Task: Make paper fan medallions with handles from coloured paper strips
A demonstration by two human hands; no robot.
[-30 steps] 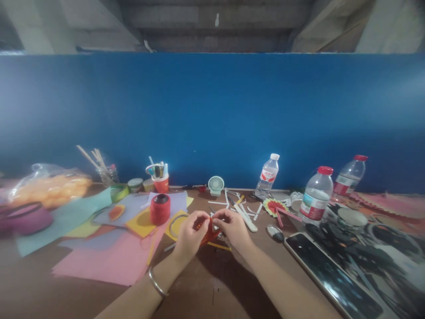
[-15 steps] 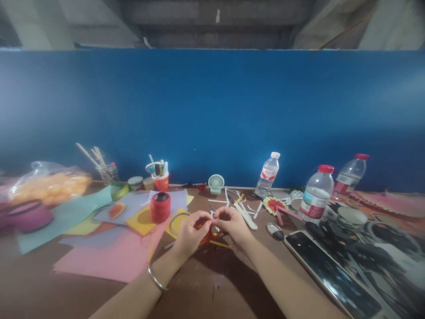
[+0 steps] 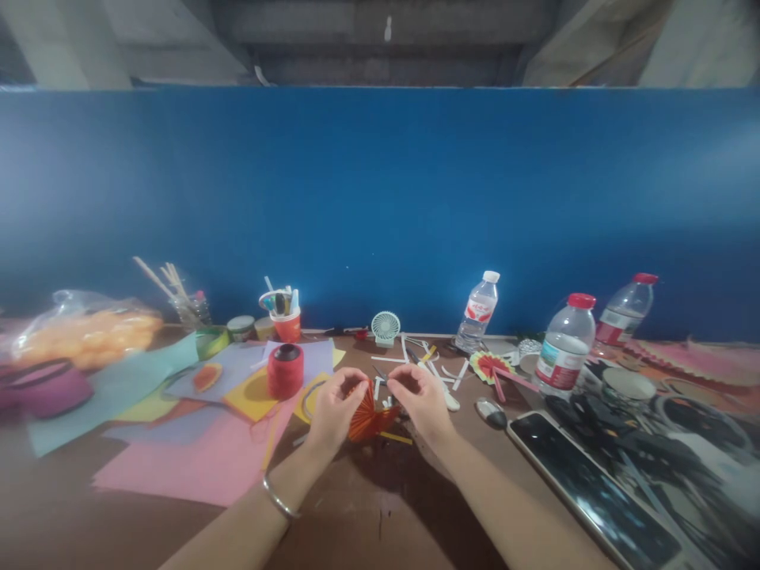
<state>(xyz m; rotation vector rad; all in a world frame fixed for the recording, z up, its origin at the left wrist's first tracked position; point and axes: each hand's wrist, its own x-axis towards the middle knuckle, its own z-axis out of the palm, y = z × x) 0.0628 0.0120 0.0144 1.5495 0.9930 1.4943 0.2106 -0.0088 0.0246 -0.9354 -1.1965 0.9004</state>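
In the head view an orange pleated paper fan [image 3: 369,421] spreads between my hands, its folds running downward. My left hand [image 3: 333,412] pinches the fan's upper left edge between thumb and fingertips. To the right, my right hand [image 3: 423,402] is closed in a pinch near the fan's other side. What sits in that pinch is too small to make out. Several white paper strips [image 3: 461,375] lie behind my right hand. A red thread spool [image 3: 286,370] stands beyond my left hand.
Coloured paper sheets [image 3: 178,467] cover the left side. A phone [image 3: 594,491] and water bottles [image 3: 565,348] are on the right. A small fan [image 3: 385,326] and a cup of tools [image 3: 287,324] stand at the back, before a blue partition [image 3: 380,198].
My hands have moved apart from being together at the fingertips. The orange pleated fan now shows more openly between them.
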